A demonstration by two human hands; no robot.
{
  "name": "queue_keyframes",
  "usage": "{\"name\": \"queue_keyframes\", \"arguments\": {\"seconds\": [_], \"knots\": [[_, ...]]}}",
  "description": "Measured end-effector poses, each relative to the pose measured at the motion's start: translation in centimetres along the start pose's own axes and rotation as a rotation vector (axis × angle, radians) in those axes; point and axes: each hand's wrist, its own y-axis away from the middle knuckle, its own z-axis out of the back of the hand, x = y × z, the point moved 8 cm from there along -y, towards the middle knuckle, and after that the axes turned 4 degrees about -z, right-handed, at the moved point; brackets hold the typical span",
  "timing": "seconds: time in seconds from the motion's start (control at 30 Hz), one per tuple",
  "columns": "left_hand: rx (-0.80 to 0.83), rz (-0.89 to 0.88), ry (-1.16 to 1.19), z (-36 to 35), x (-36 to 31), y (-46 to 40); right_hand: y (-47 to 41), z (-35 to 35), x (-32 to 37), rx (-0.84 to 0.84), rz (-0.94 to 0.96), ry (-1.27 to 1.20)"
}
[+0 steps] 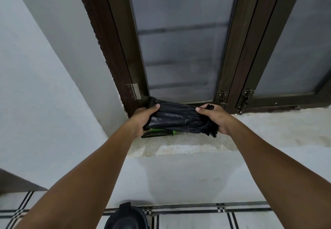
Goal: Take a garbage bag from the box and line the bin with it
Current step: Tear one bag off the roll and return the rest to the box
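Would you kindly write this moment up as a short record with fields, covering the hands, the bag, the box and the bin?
left hand: grips the left end of the bag roll
right hand: grips the crumpled right end
garbage bag roll: black, held level between both hands, above the box
box: green and black, lying on the stone sill, mostly hidden by the roll
bin: dark, on the tiled floor below, only partly in view
lining: not yet begun

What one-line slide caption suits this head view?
Both hands, left hand and right hand, grip a black garbage bag roll above its box on the windowsill.
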Motion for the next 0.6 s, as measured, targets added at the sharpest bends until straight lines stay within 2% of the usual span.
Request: {"name": "queue_keyframes", "arguments": {"seconds": [0.17,0.33,0.6], "knots": [[0.025,-0.013,-0.027,0.0,0.2,-0.6,-0.3,0.1,-0.1,-0.002,0.001,-0.010],[-0.005,0.054,0.040,-0.8,0.6,0.1,-0.2,-1.1,0.0,0.061,0.010,0.018],[0.018,-0.049,-0.062,-0.8,0.1,-1.0,0.0,-1.8,0.2,0.094,0.016,0.035]]}}
